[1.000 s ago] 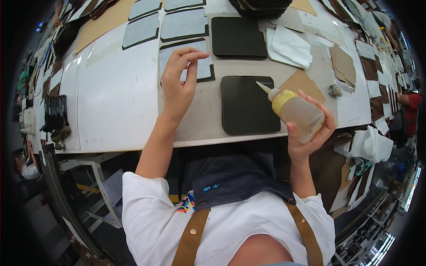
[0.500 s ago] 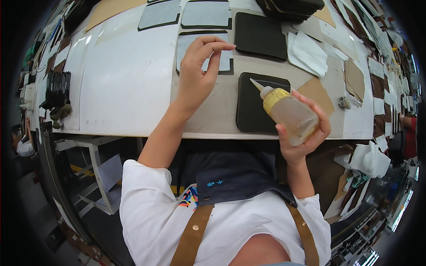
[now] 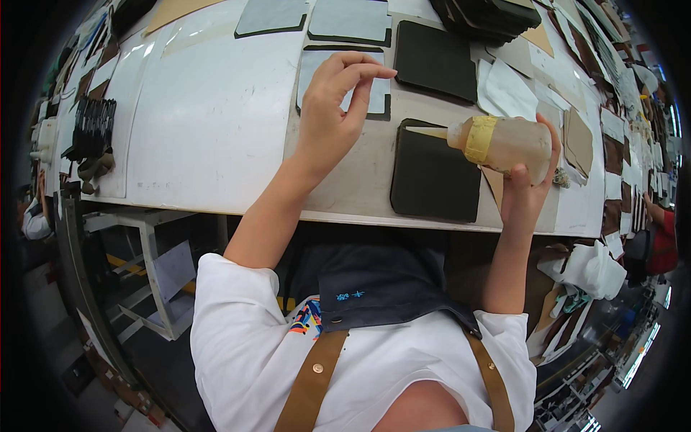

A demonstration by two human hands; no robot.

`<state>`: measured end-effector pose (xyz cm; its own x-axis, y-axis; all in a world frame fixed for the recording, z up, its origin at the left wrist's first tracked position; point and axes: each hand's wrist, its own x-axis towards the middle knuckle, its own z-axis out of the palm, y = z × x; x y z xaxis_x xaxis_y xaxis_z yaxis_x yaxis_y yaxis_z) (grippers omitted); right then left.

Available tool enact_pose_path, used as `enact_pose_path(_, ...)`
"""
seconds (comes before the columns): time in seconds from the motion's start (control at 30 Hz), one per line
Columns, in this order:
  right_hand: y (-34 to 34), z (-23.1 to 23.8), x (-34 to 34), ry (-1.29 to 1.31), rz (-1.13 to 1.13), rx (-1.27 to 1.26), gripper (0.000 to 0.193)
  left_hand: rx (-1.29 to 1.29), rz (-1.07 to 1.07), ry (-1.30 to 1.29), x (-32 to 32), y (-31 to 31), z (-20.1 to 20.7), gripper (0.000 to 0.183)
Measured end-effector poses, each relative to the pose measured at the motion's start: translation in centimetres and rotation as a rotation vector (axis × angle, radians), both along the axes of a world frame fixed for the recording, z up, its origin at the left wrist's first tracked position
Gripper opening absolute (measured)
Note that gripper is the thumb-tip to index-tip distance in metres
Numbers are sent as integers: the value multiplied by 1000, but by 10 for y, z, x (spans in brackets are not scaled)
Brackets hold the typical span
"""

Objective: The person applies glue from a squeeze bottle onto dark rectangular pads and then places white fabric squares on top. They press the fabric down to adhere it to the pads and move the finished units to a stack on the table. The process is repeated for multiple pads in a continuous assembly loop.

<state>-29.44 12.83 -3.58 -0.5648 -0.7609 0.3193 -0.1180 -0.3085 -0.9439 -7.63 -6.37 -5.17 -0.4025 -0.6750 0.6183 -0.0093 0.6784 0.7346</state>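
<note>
In my right hand [image 3: 536,162] is a cloudy squeeze bottle [image 3: 520,144] with a yellow band round its shoulder. It lies nearly level, its pale pointed nozzle aimed left. Beneath the nozzle is a dark, round-cornered panel [image 3: 435,183] by the table's front edge; whether the tip touches it I cannot tell. My left hand [image 3: 338,104] hovers over a pale grey panel with dark borders [image 3: 378,104], fingers loosely bent and nothing visible in them. Its fingertips point toward a second dark panel [image 3: 435,65], farther back.
More grey panels with dark borders [image 3: 349,20] lie at the back. A stack of dark pieces [image 3: 489,18] stands behind, with white cloth-like sheets [image 3: 507,90] and brown card pieces [image 3: 578,144] at the right. A bundle of black strips [image 3: 92,129] sits far left. White bags [image 3: 586,270] hang below the right edge.
The bottle has swung from a slant to nearly level as my right hand moved right and slightly up. My left hand keeps its pose; the whole view has shifted slightly.
</note>
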Motion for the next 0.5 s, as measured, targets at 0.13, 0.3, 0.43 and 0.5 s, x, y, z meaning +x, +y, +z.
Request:
enact_pose_path(0.13, -10, 5, -4, -100, 104, 30, 86, 31, -14, -62, 3, 0, 0, 25)
enact_pose_path(0.3, -17, 6, -5, -118, 152, 44, 86, 9, 10, -87, 3, 0, -2, 25)
enact_pose_path(0.43, -20, 3, -8, -109, 167, 62, 87, 2, 17, -95, 3, -1, -2, 25)
enact_pose_path(0.5, -20, 2, -10, -76, 172, 68, 87, 3, 12, -94, 3, -1, -3, 25)
